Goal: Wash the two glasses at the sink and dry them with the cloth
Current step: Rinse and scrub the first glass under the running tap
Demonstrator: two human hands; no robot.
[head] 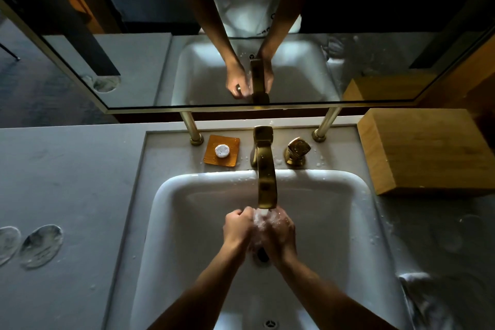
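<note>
Two clear glasses stand on the grey counter left of the sink, one [41,246] nearer the basin and one [8,244] at the frame's edge. My left hand [238,228] and my right hand [280,233] are pressed together under the running stream of the brass faucet [265,169], over the white sink [187,195]. Both hands have curled fingers. Splashing water blurs the gap between them, so I cannot tell whether they hold anything. A pale cloth [417,292] lies crumpled on the counter at the sink's right front corner.
A brass tap handle [297,151] stands right of the faucet. An amber soap dish [221,151] with a small white soap sits to its left. A wooden box [426,153] fills the back right. Faint wet rings [460,230] mark the right counter. A mirror [241,35] hangs behind.
</note>
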